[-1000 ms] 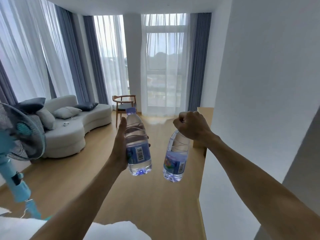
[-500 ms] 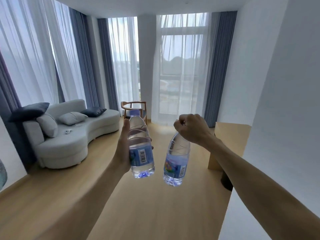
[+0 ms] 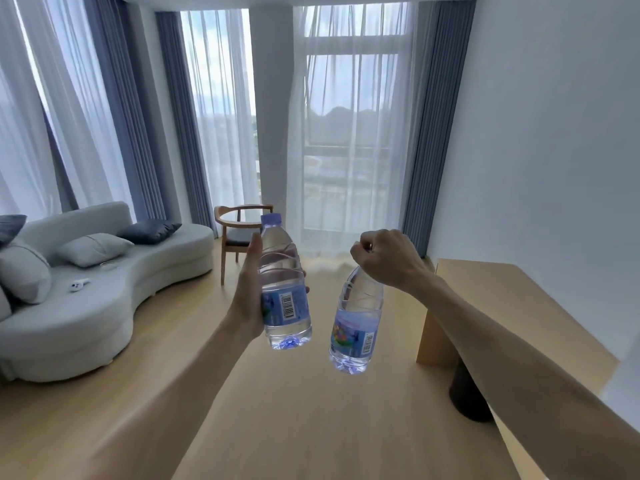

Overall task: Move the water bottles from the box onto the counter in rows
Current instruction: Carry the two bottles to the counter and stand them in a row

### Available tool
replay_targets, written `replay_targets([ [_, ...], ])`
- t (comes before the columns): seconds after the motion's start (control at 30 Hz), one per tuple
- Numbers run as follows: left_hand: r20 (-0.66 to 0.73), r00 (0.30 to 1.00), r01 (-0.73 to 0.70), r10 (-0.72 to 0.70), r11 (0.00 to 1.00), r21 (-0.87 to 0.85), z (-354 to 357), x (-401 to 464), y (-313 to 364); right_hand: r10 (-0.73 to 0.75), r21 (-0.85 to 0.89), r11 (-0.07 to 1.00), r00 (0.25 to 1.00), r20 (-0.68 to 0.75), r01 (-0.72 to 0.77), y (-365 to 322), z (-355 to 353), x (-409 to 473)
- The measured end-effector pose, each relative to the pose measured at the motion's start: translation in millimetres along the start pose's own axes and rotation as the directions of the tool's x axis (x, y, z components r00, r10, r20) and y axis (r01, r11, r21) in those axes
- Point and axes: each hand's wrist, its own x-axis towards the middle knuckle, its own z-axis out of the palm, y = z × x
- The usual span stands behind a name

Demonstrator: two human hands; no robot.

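I carry two clear water bottles with blue labels at chest height over the wooden floor. My left hand [image 3: 250, 292] grips the body of the left water bottle [image 3: 283, 285], held upright with its blue cap on top. My right hand [image 3: 386, 259] is curled round the neck of the right water bottle [image 3: 358, 320], which hangs down from my fist, its cap hidden. The light wooden counter [image 3: 502, 306] stands to the right, against the white wall, beyond my right forearm. The box is out of view.
A grey curved sofa [image 3: 97, 299] with cushions fills the left side. A wooden chair [image 3: 239, 233] stands by the curtained windows. A dark round object [image 3: 467, 396] sits on the floor under the counter. Open wooden floor lies ahead.
The view has swung to the right and forward: the fan has left the frame, and the counter has come into fuller view. Both hands still carry their bottles the same way.
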Motion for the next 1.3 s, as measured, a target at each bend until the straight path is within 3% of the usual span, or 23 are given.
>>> replay_targets([
  [0.47, 0.172, 0.979, 0.114, -0.111, 0.993, -0.005, 53.8, 307.6, -61.9, 0.191, -0.062, 0.978, 0.974, -0.123, -0.200, 211.7, 59.8, 181.9],
  [0.83, 0.187, 0.971, 0.151, -0.148, 0.988, -0.005, 137.3, 519.3, -124.6, 0.234, -0.053, 0.970, 0.970, -0.059, -0.237, 407.7, 89.8, 322.1],
  [1.03, 0.184, 0.967, 0.179, -0.174, 0.984, -0.011, 175.4, 609.7, -152.0, 0.246, -0.055, 0.967, 0.967, -0.068, -0.249, 489.1, 97.8, 367.2],
  [1.3, 0.301, 0.922, 0.255, -0.241, 0.967, -0.008, 250.6, 748.4, -214.6, 0.330, -0.156, 0.925, 0.937, -0.119, -0.346, 611.3, 94.5, 417.6],
])
